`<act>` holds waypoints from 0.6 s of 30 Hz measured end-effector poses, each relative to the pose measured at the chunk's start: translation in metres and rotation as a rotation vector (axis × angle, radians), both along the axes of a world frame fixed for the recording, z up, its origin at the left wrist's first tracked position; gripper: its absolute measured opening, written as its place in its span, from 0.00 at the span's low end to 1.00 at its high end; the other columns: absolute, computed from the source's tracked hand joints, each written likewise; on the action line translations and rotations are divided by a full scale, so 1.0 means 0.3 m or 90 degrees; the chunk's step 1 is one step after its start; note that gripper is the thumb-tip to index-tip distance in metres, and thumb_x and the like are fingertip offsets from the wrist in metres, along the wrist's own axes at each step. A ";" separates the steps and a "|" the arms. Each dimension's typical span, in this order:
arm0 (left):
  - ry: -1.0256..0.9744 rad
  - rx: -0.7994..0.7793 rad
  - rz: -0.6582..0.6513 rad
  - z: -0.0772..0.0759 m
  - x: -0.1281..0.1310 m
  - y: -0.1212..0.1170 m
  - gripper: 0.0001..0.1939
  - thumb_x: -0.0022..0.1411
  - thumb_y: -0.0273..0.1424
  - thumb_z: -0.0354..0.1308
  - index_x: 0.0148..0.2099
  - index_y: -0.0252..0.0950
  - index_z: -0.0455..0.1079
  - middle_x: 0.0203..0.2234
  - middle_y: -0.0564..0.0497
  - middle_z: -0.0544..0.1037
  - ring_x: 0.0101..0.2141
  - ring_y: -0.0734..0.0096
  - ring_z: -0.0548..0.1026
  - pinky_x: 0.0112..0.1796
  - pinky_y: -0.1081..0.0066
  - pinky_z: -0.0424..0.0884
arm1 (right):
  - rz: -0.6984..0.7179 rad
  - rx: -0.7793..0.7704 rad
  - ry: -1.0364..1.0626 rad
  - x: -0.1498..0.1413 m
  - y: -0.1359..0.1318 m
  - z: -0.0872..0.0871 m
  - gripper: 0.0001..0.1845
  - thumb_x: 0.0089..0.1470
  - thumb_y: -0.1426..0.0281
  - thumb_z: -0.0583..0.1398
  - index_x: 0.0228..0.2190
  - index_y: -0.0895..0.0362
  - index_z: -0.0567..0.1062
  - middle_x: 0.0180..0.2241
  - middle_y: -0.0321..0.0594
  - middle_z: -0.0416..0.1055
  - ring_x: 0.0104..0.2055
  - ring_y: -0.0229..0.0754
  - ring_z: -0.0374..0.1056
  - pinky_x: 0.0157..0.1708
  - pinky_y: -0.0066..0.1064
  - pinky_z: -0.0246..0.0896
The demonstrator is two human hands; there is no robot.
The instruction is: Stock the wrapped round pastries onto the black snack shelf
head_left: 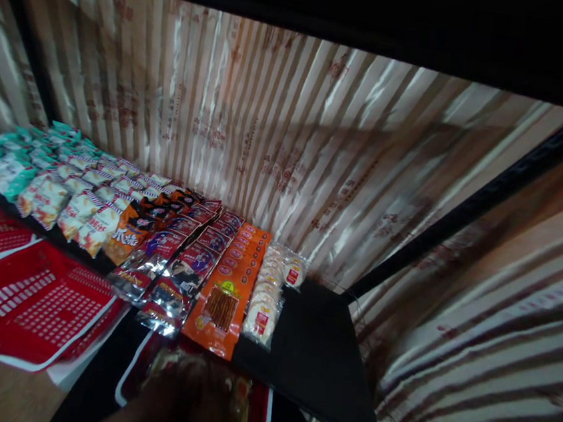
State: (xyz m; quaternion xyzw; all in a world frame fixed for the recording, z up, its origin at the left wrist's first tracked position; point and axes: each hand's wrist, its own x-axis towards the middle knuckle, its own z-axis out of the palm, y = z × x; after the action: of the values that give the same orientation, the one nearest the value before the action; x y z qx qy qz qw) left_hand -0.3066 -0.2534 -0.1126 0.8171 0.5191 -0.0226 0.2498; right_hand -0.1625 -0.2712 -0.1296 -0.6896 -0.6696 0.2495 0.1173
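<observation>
My left hand (165, 387) reaches in from the bottom edge over a red basket (262, 397) with a white handle. It is dark and smeared by motion, so its fingers do not show. A darker shape beside it may be my right hand, but I cannot make it out. Beneath the hands lie shiny packets (242, 395), too blurred to name. Just beyond the basket, the shelf (317, 349) bears an orange snack packet row (224, 299), dark red and silver packets (181, 274), and clear-wrapped round white snacks (260, 316).
Farther left along the shelf are orange-black bags (131, 232), white snack bags (84, 214) and green bags (11, 169). Red baskets (45, 300) with white handles sit at the lower left. A black post (463, 206) slants at the right; pleated printed sheeting (280, 130) hangs behind.
</observation>
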 end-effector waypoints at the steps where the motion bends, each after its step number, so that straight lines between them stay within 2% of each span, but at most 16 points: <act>1: 0.019 -0.018 0.005 0.005 -0.001 -0.010 0.28 0.56 0.32 0.54 0.60 0.44 0.59 0.54 0.46 0.68 0.53 0.55 0.66 0.52 0.57 0.63 | -0.004 -0.003 -0.005 -0.004 -0.010 -0.006 0.22 0.53 0.76 0.53 0.49 0.52 0.71 0.53 0.45 0.66 0.59 0.53 0.57 0.59 0.50 0.48; 4: 0.069 -0.058 0.061 0.035 0.003 -0.031 0.32 0.56 0.31 0.51 0.64 0.37 0.53 0.57 0.40 0.64 0.57 0.52 0.61 0.53 0.55 0.61 | -0.017 0.004 -0.006 -0.004 -0.044 -0.025 0.26 0.50 0.75 0.52 0.51 0.56 0.70 0.56 0.47 0.63 0.60 0.54 0.55 0.60 0.50 0.46; 6: 0.084 -0.065 0.103 0.063 0.007 -0.037 0.35 0.56 0.31 0.50 0.65 0.30 0.50 0.58 0.36 0.61 0.58 0.53 0.60 0.55 0.58 0.59 | -0.018 0.016 0.006 0.000 -0.062 -0.036 0.25 0.52 0.72 0.51 0.52 0.58 0.70 0.57 0.48 0.62 0.61 0.53 0.55 0.59 0.48 0.48; 8: 0.084 -0.064 0.126 0.090 0.010 -0.043 0.35 0.56 0.32 0.49 0.65 0.28 0.49 0.59 0.35 0.60 0.57 0.55 0.61 0.55 0.61 0.58 | -0.001 0.016 0.011 0.005 -0.072 -0.041 0.24 0.53 0.70 0.51 0.52 0.58 0.69 0.57 0.49 0.61 0.61 0.52 0.54 0.59 0.47 0.50; 12: 0.064 -0.067 0.141 0.118 0.009 -0.065 0.31 0.56 0.33 0.49 0.62 0.31 0.55 0.57 0.37 0.63 0.56 0.54 0.63 0.53 0.60 0.61 | 0.040 0.003 0.015 0.003 -0.083 -0.030 0.26 0.51 0.70 0.55 0.54 0.54 0.67 0.58 0.47 0.60 0.62 0.51 0.52 0.60 0.45 0.48; 16: 0.038 -0.083 0.129 0.136 -0.002 -0.087 0.23 0.59 0.29 0.45 0.55 0.31 0.66 0.47 0.39 0.74 0.50 0.59 0.70 0.51 0.64 0.63 | 0.058 0.008 0.029 0.001 -0.092 -0.004 0.29 0.49 0.70 0.57 0.55 0.52 0.65 0.59 0.46 0.59 0.62 0.53 0.51 0.59 0.47 0.49; 18: 0.024 -0.083 0.138 0.150 -0.010 -0.085 0.21 0.58 0.29 0.46 0.52 0.34 0.68 0.45 0.41 0.76 0.48 0.61 0.71 0.50 0.65 0.64 | 0.070 0.022 0.028 0.002 -0.093 0.005 0.31 0.47 0.69 0.59 0.55 0.53 0.66 0.59 0.48 0.58 0.62 0.55 0.51 0.59 0.48 0.49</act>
State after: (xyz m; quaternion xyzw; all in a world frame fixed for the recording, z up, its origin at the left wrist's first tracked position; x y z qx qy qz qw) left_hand -0.3096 -0.2790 -0.0677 0.7379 0.6061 -0.0444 0.2936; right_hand -0.1620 -0.2991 -0.1281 -0.6441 -0.7080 0.2588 0.1299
